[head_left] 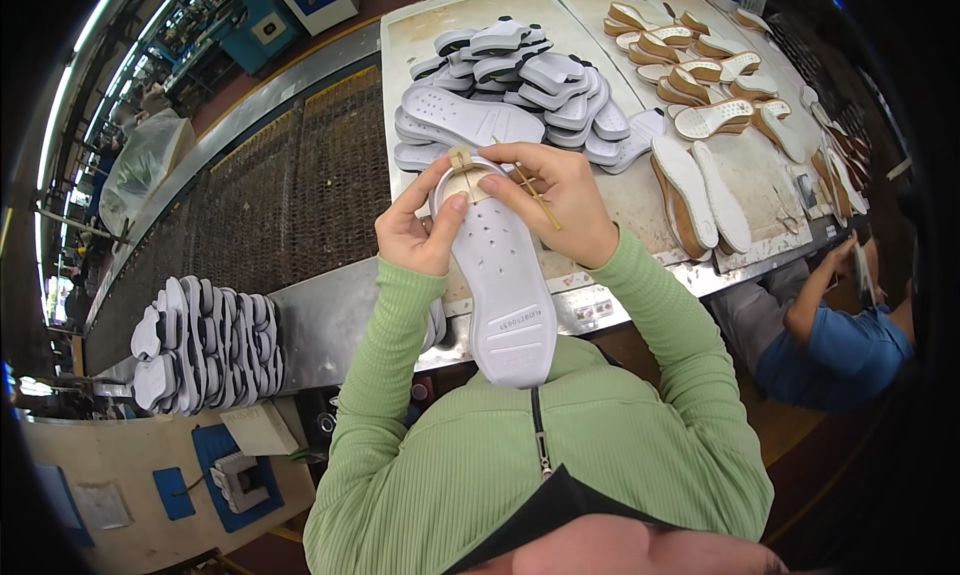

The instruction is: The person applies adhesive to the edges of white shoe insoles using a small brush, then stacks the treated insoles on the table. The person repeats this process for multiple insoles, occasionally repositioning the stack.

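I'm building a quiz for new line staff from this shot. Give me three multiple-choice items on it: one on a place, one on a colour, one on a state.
1. Where does the heap of loose white soles lie?
A. on the worktable beyond the hands
B. on the floor
C. in a basket

2. What colour are the person's sleeves?
A. blue
B. light green
C. black

3. How is the white sole being handled?
A. lying flat, untouched
B. gripped at its far end by both hands
C. held by one hand only

Answers: 1 A, the heap sits on the worktable. 2 B, both forearms are in ribbed light green. 3 B, left hand and right hand pinch its far end, the right also holding a thin stick.
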Demonstrator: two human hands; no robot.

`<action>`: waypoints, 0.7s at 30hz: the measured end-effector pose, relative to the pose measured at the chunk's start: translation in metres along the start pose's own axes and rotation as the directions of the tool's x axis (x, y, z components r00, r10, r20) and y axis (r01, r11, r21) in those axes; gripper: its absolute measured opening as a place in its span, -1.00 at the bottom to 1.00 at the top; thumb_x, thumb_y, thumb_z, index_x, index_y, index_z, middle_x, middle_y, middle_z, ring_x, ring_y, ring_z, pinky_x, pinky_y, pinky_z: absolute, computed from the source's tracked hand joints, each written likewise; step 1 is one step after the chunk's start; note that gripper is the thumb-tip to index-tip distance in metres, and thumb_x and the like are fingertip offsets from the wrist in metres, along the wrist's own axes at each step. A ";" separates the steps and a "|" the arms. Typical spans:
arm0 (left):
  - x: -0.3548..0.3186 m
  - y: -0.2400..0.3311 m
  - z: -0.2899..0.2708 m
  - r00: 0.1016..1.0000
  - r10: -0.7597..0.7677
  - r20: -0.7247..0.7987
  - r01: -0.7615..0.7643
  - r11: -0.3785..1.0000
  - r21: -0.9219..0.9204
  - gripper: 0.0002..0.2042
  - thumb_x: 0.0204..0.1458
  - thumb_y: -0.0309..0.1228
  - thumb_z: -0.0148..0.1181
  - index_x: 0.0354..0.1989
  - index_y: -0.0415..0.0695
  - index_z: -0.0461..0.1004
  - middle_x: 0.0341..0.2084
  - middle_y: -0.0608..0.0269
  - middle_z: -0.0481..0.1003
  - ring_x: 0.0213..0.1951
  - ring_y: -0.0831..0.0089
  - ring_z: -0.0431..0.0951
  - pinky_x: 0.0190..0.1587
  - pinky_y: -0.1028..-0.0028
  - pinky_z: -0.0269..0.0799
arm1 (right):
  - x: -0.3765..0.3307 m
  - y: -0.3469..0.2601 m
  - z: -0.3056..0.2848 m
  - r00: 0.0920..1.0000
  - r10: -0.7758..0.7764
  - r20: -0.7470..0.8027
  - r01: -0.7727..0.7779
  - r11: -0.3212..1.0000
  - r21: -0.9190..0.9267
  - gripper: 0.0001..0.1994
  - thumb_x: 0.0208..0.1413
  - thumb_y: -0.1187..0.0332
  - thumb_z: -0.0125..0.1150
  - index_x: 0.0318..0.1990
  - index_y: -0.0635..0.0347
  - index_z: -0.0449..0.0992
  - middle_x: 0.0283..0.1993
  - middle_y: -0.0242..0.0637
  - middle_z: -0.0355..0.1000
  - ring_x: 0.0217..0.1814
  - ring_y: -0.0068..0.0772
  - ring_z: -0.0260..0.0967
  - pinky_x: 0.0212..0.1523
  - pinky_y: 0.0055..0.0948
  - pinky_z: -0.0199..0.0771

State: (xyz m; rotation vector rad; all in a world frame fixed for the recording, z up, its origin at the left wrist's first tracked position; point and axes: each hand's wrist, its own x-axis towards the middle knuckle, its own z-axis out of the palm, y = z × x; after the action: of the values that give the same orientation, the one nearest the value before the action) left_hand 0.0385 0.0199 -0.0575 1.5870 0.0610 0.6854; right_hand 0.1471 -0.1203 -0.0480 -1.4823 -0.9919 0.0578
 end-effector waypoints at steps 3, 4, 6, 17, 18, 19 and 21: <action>0.000 0.001 0.000 1.000 -0.004 -0.025 0.004 1.000 -0.004 -0.60 0.07 -0.59 0.13 0.12 -0.36 0.33 -0.02 0.03 0.44 -0.05 0.45 0.46 -0.08 0.54 0.47 | 0.000 0.001 0.003 0.999 -0.040 -0.026 0.040 0.999 0.020 -0.70 0.01 0.37 0.28 -0.14 0.40 0.52 -0.26 -0.06 0.52 -0.42 -0.42 0.47 -0.42 -0.52 0.47; 0.000 0.001 0.000 1.000 -0.008 -0.027 0.008 1.000 -0.005 -0.60 0.07 -0.59 0.13 0.12 -0.36 0.32 -0.02 0.03 0.44 -0.05 0.45 0.46 -0.09 0.54 0.47 | 0.000 0.001 0.004 0.998 -0.055 -0.028 0.055 0.998 0.028 -0.70 0.01 0.37 0.28 -0.13 0.40 0.52 -0.26 -0.06 0.52 -0.42 -0.42 0.46 -0.42 -0.52 0.47; -0.001 0.002 0.000 1.000 -0.006 -0.027 0.006 1.000 -0.011 -0.60 0.07 -0.59 0.13 0.12 -0.37 0.32 -0.02 0.02 0.43 -0.05 0.45 0.47 -0.09 0.54 0.47 | 0.000 0.002 0.005 0.997 -0.062 -0.036 0.063 0.998 0.024 -0.70 0.01 0.38 0.28 -0.13 0.39 0.52 -0.27 -0.08 0.52 -0.41 -0.43 0.46 -0.42 -0.52 0.46; -0.002 0.006 0.000 0.997 0.067 -0.037 -0.066 0.998 0.024 -0.59 0.05 -0.60 0.15 0.11 -0.36 0.32 -0.03 0.04 0.44 -0.05 0.45 0.47 -0.09 0.54 0.47 | 0.001 -0.002 0.005 0.997 -0.061 -0.037 0.063 0.996 0.067 -0.72 -0.02 0.40 0.29 -0.15 0.36 0.54 -0.30 -0.15 0.52 -0.44 -0.49 0.41 -0.44 -0.56 0.41; -0.003 0.007 0.001 0.996 0.081 -0.034 -0.081 0.997 0.020 -0.60 0.04 -0.60 0.16 0.10 -0.36 0.33 -0.04 0.05 0.44 -0.06 0.46 0.48 -0.08 0.54 0.47 | 0.001 -0.003 0.005 0.998 -0.058 -0.037 0.060 0.996 0.068 -0.72 -0.03 0.40 0.30 -0.16 0.36 0.54 -0.30 -0.15 0.52 -0.44 -0.49 0.41 -0.43 -0.56 0.41; -0.003 0.007 0.003 0.996 0.082 -0.038 -0.081 0.996 0.027 -0.61 0.04 -0.60 0.17 0.08 -0.36 0.34 -0.06 0.06 0.45 -0.06 0.46 0.48 -0.08 0.54 0.46 | 0.001 -0.004 0.004 0.998 -0.052 -0.037 0.055 0.996 0.076 -0.73 -0.03 0.40 0.30 -0.16 0.35 0.54 -0.30 -0.15 0.52 -0.44 -0.50 0.41 -0.43 -0.56 0.41; -0.003 0.008 0.006 0.996 0.082 -0.045 -0.081 0.996 0.021 -0.62 0.02 -0.59 0.20 0.05 -0.35 0.35 -0.08 0.09 0.46 -0.07 0.46 0.48 -0.08 0.53 0.47 | 0.002 -0.008 0.003 0.998 -0.051 -0.032 0.053 0.997 0.061 -0.73 -0.04 0.40 0.30 -0.17 0.34 0.54 -0.29 -0.17 0.52 -0.43 -0.51 0.41 -0.44 -0.57 0.41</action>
State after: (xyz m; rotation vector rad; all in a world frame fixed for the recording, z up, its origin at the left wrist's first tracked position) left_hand 0.0360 0.0116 -0.0517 1.5986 0.0367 0.7874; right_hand 0.1422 -0.1182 -0.0407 -1.3970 -0.9955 0.0285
